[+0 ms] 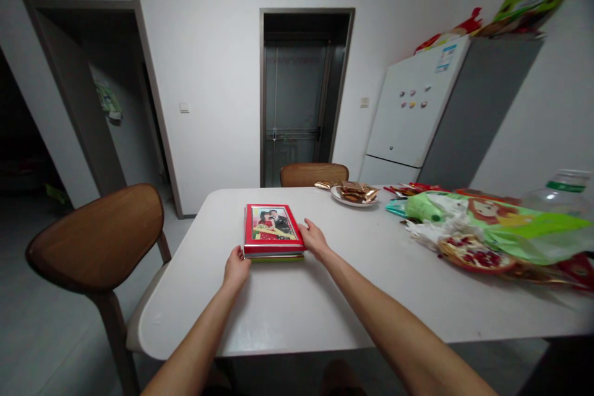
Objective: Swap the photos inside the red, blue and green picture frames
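Observation:
A red-framed photo [271, 230] lies flat on the white table [297, 315], on top of a thin stack with a green layer at the bottom [277, 258]. My left hand [236, 267] holds the frame's near left corner. My right hand [314, 239] grips its right edge, with the fingers against the red border. The stack's lower layers are mostly hidden by the frame.
A plate of wrapped snacks [353, 197] stands at the far side of the table. To the right lie a green plastic bag [524, 229], a red-rimmed plate of pomegranate seeds [473, 253] and a plastic bottle [559, 193]. Wooden chairs [93, 238] stand at the left and far sides.

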Demonstrator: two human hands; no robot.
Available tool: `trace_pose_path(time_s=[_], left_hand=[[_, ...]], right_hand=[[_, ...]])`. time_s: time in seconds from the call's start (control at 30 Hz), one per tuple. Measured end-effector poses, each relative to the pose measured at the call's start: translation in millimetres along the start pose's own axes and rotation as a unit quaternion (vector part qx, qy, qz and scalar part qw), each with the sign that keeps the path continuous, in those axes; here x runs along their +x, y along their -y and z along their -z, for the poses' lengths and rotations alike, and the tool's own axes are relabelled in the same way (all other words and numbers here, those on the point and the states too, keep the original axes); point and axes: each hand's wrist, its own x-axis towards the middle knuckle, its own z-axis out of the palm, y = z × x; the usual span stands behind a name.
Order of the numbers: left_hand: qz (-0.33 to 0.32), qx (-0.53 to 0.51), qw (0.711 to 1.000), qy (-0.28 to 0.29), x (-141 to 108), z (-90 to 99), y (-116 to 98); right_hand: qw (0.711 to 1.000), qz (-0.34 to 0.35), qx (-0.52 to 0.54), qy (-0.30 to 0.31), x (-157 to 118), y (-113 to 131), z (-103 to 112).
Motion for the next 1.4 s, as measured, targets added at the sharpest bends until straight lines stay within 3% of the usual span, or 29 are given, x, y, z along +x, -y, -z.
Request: trace_pose_path(time_s=[0.1,0.2,0.27,0.37,0.43,0.53,0.6,0.67,0.8,0.87,0.93,1.07,1.13,1.23,1.33,1.4], left_hand=[[0.006,-0.039,0.999,-0.022,-8.9,9.3,-6.0],[-0.019,-0.087,0.996,-0.011,-29.6,13.0,-33.5],[-0.059,-0.135,0.988,0.035,-49.2,11.7,-63.2],[-0.153,-0.299,0.920,0.204,-77.6,10.2,-107.3],[-0.158,-0.341,0.892,0.251,-90.1,11.3,-125.1],[-0.146,-0.362,0.880,0.271,-96.3,13.5,-129.5],[-0.137,-0.363,0.881,0.270,-93.7,13.1,-122.1],[-0.090,-0.350,0.901,0.239,-87.2,11.8,-111.2],[0.051,-0.298,0.937,0.173,-67.6,13.5,-91.8],[0.089,-0.278,0.941,0.171,-58.0,17.1,-88.1],[0.117,-0.256,0.943,0.178,-50.9,20.1,-89.7],[0.138,-0.221,0.941,0.215,-45.2,19.4,-102.3],[0.142,-0.209,0.940,0.228,-44.1,17.1,-107.5],[0.150,-0.197,0.941,0.230,-41.7,14.0,-106.4],[0.164,-0.192,0.943,0.216,-39.2,11.2,-91.9],[0.181,-0.189,0.944,0.203,-38.6,8.5,-76.3]], right_hand=[[0.998,0.046,0.018,-0.047,-24.7,1.9,5.0],[0.975,0.141,0.169,0.025,-67.0,25.4,8.5],[0.934,0.174,0.296,0.099,-95.9,50.8,12.2],[0.873,0.195,0.415,0.169,-127.8,87.8,20.9],[0.850,0.193,0.452,0.189,-139.4,103.0,26.3],[0.841,0.183,0.468,0.197,-145.9,108.0,28.1],[0.845,0.168,0.470,0.193,-144.6,101.3,23.8],[0.858,0.124,0.467,0.174,-138.9,89.8,16.2],[0.913,-0.030,0.385,0.131,-116.4,67.8,1.9],[0.934,-0.062,0.330,0.122,-103.5,65.8,-0.9],[0.939,-0.074,0.301,0.151,-92.7,71.4,-1.6],[0.911,-0.111,0.286,0.274,-82.8,91.3,-5.3],[0.911,-0.110,0.276,0.287,-82.1,96.0,-10.1],[0.936,-0.080,0.231,0.254,-79.7,90.2,-18.1],[0.985,-0.004,0.096,0.141,-71.9,73.0,-23.4],[0.992,0.100,-0.040,0.058,-65.5,59.4,-24.5]])
